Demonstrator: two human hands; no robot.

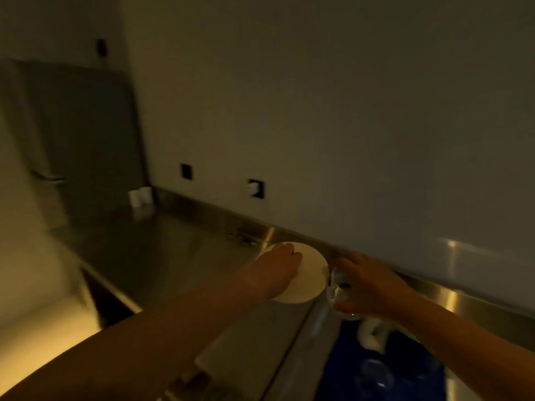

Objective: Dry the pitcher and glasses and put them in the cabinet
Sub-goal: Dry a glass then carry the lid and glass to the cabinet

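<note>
Head view: gripped in the right hand (pixel 373 287), fingers curled round it, a clear glass (pixel 340 290) held above the blue mat (pixel 405 371). Resting with fingers relaxed on a white round pad (pixel 307 279), the left hand (pixel 278 267), atop the steel counter (pixel 162 256).

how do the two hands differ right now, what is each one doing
The left hand lies on a white round disc on the steel counter; the right hand is curled round a clear glass. The left hand reaches further toward the wall; the right hand sits nearer, above a blue mat. Whether the left hand grips the disc is unclear. Both are bare.
</note>
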